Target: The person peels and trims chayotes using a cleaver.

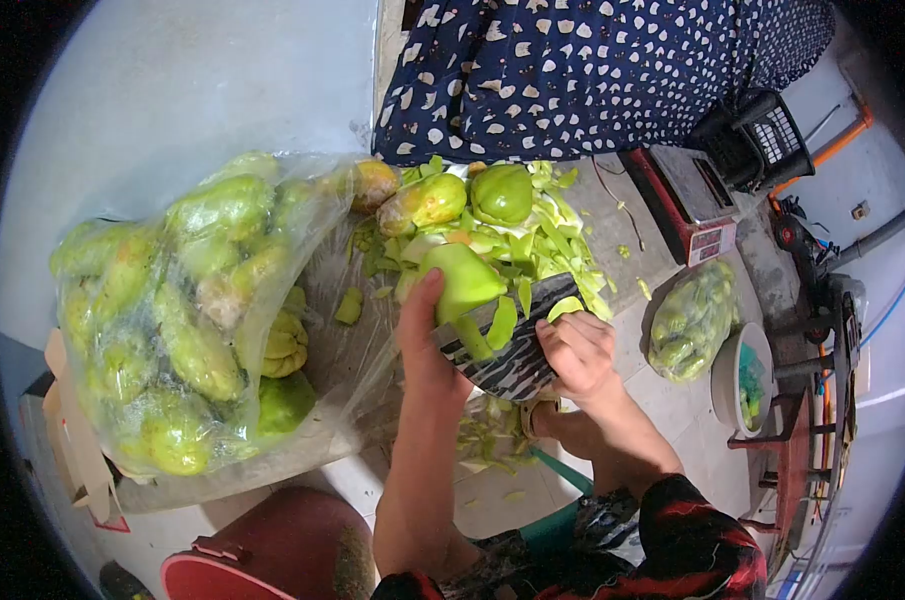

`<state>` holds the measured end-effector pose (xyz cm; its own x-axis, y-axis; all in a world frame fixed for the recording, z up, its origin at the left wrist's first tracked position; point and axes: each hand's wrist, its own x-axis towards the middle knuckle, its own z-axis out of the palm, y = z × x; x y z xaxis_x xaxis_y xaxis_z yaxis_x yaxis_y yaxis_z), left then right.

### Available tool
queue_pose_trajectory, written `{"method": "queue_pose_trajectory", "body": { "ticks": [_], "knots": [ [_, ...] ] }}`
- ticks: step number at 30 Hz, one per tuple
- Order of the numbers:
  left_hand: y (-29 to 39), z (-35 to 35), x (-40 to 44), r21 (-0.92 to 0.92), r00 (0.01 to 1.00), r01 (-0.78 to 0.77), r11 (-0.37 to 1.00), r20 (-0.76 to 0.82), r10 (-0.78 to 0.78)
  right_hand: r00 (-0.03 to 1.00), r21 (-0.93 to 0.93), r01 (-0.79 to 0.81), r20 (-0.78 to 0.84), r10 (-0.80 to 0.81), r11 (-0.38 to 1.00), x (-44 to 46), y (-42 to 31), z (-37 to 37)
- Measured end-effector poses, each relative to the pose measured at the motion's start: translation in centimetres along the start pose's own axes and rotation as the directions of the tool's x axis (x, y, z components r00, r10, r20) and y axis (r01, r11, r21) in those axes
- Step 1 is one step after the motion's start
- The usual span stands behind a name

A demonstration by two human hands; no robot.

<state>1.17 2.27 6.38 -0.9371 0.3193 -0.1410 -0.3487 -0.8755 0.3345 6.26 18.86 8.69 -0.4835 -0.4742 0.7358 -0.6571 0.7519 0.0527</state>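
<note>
My left hand (429,335) is wrapped round a pale green, smooth chayote (464,284), held above a slab scattered with peelings. To its right my right hand (579,352) is closed, with a curved strip of green peel (565,308) at its fingers. Whatever tool it grips is hidden by the fingers. More peel strips (502,322) hang between the two hands. Behind them lie a pile of green peelings (562,240), a whole round chayote (501,194) and a browned one (432,203).
A clear plastic bag (172,330) full of chayotes fills the left side. A red scale (682,205) stands at the right; beyond it are a bagged green bundle (694,325) and a white bucket (724,385). A red tub (272,550) sits below. Patterned cloth (572,80) hangs behind.
</note>
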Motion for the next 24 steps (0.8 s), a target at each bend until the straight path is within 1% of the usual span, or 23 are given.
{"method": "queue_pose_trajectory", "body": {
  "ticks": [4,6,7,8,9,10,11,13,15,16,17,19,21,23,24],
  "knots": [
    [-0.2,0.1,-0.1,-0.006,0.999,0.013,1.0,-0.036,-0.013,1.0,-0.01,-0.001,-0.004,0.001,1.0,0.0,-0.2,0.1],
    [-0.2,0.1,-0.1,0.002,0.998,0.016,1.0,-0.053,-0.016,0.998,-0.012,-0.051,0.046,0.052,0.999,0.1,-0.4,-0.2],
    [-0.3,0.1,0.0,0.022,0.998,-0.018,1.0,-0.053,0.019,0.998,-0.012,-0.051,0.046,0.052,0.999,0.0,-0.3,-0.1],
    [-0.3,0.2,0.0,0.042,0.997,-0.051,0.998,-0.054,0.053,0.985,0.006,-0.156,0.073,0.155,0.988,-0.3,0.0,0.2],
    [-0.1,0.1,-0.2,0.042,0.997,-0.048,0.998,-0.054,0.051,0.961,0.019,-0.259,0.102,0.256,0.966,-0.8,0.3,0.4],
    [0.3,0.0,-0.3,0.032,0.995,-0.039,0.999,-0.09,0.042,0.908,0.043,-0.401,0.153,0.391,0.915,-1.6,0.9,0.7],
    [0.7,0.0,-0.3,0.024,0.991,-0.034,0.999,-0.126,0.037,0.917,0.052,-0.384,0.135,0.375,0.922,-2.2,1.6,0.7],
    [0.8,0.3,-0.1,0.0,0.99,-0.062,0.998,-0.124,0.061,0.927,0.066,-0.364,0.121,0.354,0.929,-1.3,1.7,0.6],
    [0.5,0.1,-0.1,-0.027,0.99,-0.072,0.997,-0.127,0.068,0.951,0.131,-0.298,0.133,0.281,0.946,-1.2,1.2,-0.3],
    [0.6,-0.3,0.1,-0.001,0.998,-0.043,0.999,-0.048,0.043,0.95,0.128,-0.3,0.131,0.284,0.945,-0.9,0.9,-0.7],
    [0.7,-0.5,0.1,0.027,0.999,-0.016,0.999,0.03,0.016,0.962,0.123,-0.251,0.142,0.234,0.96,-0.3,0.4,-1.1],
    [0.6,-0.3,-0.1,0.047,1.0,-0.008,0.999,0.03,0.007,0.978,0.102,-0.167,0.143,0.151,0.981,0.5,0.0,-1.6],
    [0.6,-0.2,-0.2,0.096,0.999,-0.001,0.995,0.034,-0.003,0.98,0.123,-0.162,0.134,0.146,0.979,0.5,-0.1,-1.7],
    [0.6,-0.2,-0.2,0.092,1.0,-0.005,0.996,0.031,0.002,0.982,0.14,-0.16,0.125,0.143,0.977,0.2,0.0,-1.5],
    [0.5,-0.2,-0.2,0.087,1.0,-0.009,0.996,0.026,0.007,0.957,0.084,-0.254,0.168,0.237,0.964,-0.6,0.4,-0.9]
  ]
}}
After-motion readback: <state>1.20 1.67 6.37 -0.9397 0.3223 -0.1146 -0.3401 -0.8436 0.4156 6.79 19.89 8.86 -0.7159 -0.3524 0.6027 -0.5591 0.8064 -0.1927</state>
